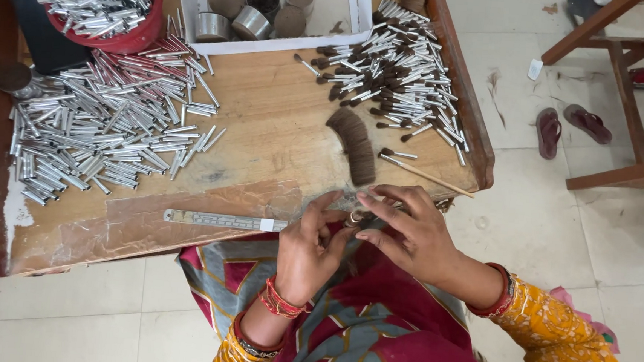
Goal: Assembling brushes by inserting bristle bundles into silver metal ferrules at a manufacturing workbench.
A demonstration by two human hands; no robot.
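You are working over a bench [266, 117] of bare, matt wood, its near edge showing a scuffed, glossy reddish patch. The loose tubes [98, 139] to your left are gleaming as bright polished metal. The finished brushes [401, 73] are pairing shiny metal ferrules with dull, soft dark bristle. A fan of dark hair [355, 145] is lying fibrous and matt. The ruler [225, 220] is showing brushed metal. Your garment [372, 328] is looking like smooth printed cloth.
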